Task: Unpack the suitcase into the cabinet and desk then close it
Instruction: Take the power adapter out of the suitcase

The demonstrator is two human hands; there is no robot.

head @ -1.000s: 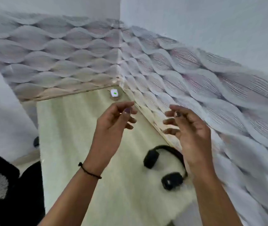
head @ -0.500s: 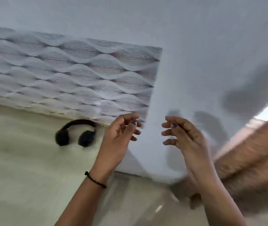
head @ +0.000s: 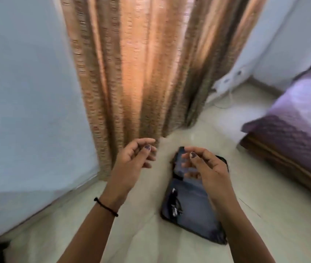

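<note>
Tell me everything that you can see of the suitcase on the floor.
The suitcase is a blue-grey, soft-looking case with black edging. It lies flat on the pale floor. Zip pulls sit at its left edge. The right hand hides its far part, so open or closed is unclear. No hand seems to touch it.

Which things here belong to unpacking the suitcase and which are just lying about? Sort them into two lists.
For the job:
suitcase, lying on the floor
left hand, empty
right hand, empty

Just lying about:
curtain
bed with a purple cover
</note>
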